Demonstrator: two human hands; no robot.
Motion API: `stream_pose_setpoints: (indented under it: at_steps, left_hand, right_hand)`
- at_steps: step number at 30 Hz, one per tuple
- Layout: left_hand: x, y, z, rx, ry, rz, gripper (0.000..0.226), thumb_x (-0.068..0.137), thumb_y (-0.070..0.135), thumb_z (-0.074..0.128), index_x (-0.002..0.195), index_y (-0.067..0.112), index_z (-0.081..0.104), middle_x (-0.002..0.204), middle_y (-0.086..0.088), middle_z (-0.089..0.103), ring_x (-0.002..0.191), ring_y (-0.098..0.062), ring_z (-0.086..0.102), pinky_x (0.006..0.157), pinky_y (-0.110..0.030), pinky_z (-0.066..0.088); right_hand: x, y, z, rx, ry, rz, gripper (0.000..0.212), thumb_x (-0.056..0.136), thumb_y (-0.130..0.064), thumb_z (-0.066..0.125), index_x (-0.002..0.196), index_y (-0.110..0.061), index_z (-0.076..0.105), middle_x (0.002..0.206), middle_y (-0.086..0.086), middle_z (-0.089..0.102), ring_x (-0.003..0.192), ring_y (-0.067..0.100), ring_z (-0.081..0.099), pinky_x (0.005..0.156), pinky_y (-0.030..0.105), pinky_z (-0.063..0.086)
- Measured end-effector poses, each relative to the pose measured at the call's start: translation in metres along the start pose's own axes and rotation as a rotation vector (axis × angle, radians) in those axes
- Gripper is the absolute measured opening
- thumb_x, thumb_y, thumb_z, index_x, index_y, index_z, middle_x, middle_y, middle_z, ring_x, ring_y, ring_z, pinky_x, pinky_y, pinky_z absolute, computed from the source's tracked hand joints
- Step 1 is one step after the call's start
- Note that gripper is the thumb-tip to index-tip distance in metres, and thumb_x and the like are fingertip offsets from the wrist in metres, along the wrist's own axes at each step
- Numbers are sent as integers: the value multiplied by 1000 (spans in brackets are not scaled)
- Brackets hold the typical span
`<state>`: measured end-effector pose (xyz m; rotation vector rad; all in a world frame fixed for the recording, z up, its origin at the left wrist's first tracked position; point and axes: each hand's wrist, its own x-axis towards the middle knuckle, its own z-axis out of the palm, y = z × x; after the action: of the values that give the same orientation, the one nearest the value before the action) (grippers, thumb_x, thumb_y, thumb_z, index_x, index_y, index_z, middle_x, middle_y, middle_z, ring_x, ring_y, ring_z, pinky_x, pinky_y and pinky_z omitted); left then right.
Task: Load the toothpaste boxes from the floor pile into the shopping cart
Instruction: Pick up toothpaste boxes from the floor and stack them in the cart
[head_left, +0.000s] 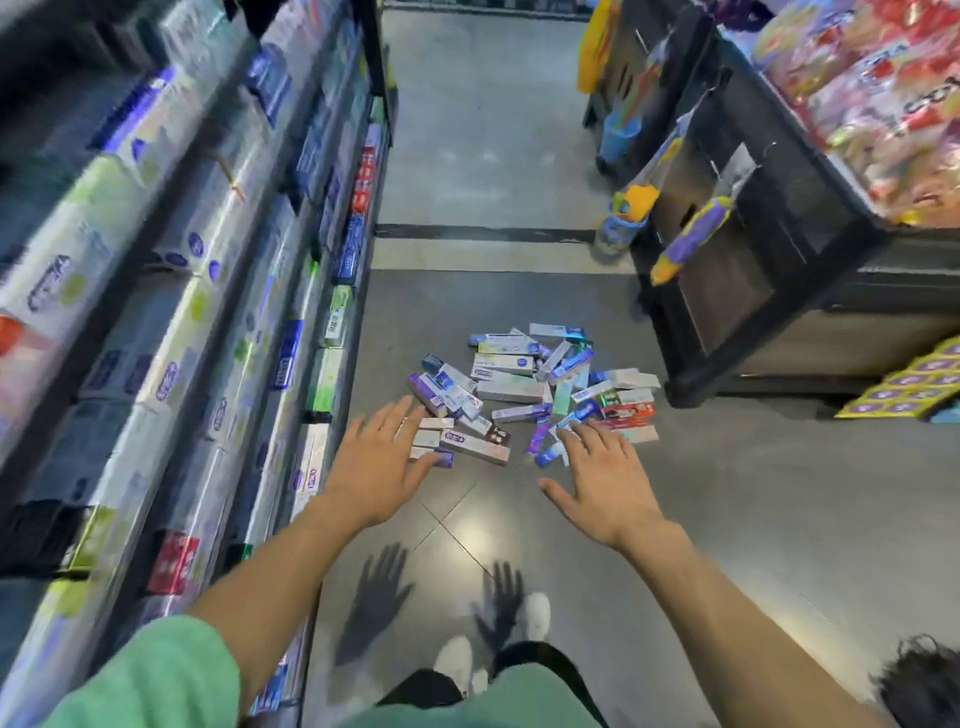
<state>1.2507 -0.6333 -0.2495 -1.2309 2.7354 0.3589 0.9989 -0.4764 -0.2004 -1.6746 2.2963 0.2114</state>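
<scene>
Boxes: pile of toothpaste boxes (530, 387) on floor, approx 35–40, exact count not possible since many overlap; mostly white, blue, purple, a few red at right edge.
Pile position: mid-aisle, just right of shelf base, ahead of both hands.
Hands: 2, both bare, palms down, held out toward pile.
Left hand (376, 462): fingers straight & spread, gripping nothing; fingertips over pile's near-left edge; contact w/ boxes unclear.
Right hand (605, 486): fingers straight & spread, thumb out to left, gripping nothing; fingertips over pile's near-right edge; contact unclear.
Arms: 2, extended fwd, forearms bare; green sleeve (156, 675) on left upper arm.
Shadows: 2 hand shadows w/ spread fingers on floor below hands.
Shoes: 2 white shoes (457, 662) at bottom centre, dark trouser legs above.
Floor (727, 493): grey glossy tiles, light glare near centre; dark stripe & pale band crossing aisle beyond pile.
Left side: shelf unit (208, 291) w/ several tiers, packed w/ boxed toothpaste, blurred.
Right side: black display stand (779, 249) w/ snack bags on top, items hanging off its side; yellow packs low at far right.
Cart: not in shot.
</scene>
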Motion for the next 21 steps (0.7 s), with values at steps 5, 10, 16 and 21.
stream_pose_setpoints:
  at_steps: [5, 10, 16, 21]
  left_hand:
    - [46, -7, -7, 35, -14, -42, 93, 87, 69, -1, 159, 18, 27, 168, -3, 20, 153, -22, 22, 124, -47, 19]
    - [96, -13, -11, 7, -14, -125, 89, 90, 69, 2, 160, 18, 26, 168, -4, 19, 154, -22, 22, 123, -47, 18]
    - [154, -15, -29, 22, -4, -186, 89, 89, 67, -2, 162, 20, 14, 170, -2, 9, 155, -21, 14, 124, -47, 14]
    - [188, -31, -25, -8, -18, -245, 71, 104, 57, 29, 162, 20, 11, 170, -1, 6, 156, -19, 9, 126, -43, 7]
  right_hand:
    - [74, 8, -6, 8, -31, -81, 81, 96, -69, 30, 158, -18, 24, 166, 8, 24, 154, 27, 15, 126, 45, 12]
    - [153, 22, -14, 6, -46, -153, 76, 97, -67, 38, 155, -19, 28, 163, 7, 28, 151, 28, 21, 124, 44, 16]
    - [231, 35, -23, -7, -96, -198, 78, 97, -68, 34, 158, -21, 22, 165, 7, 24, 153, 29, 19, 125, 47, 14]
    - [285, 35, -17, 0, -135, -232, 81, 96, -71, 33, 158, -21, 23, 165, 6, 24, 153, 29, 19, 125, 49, 15]
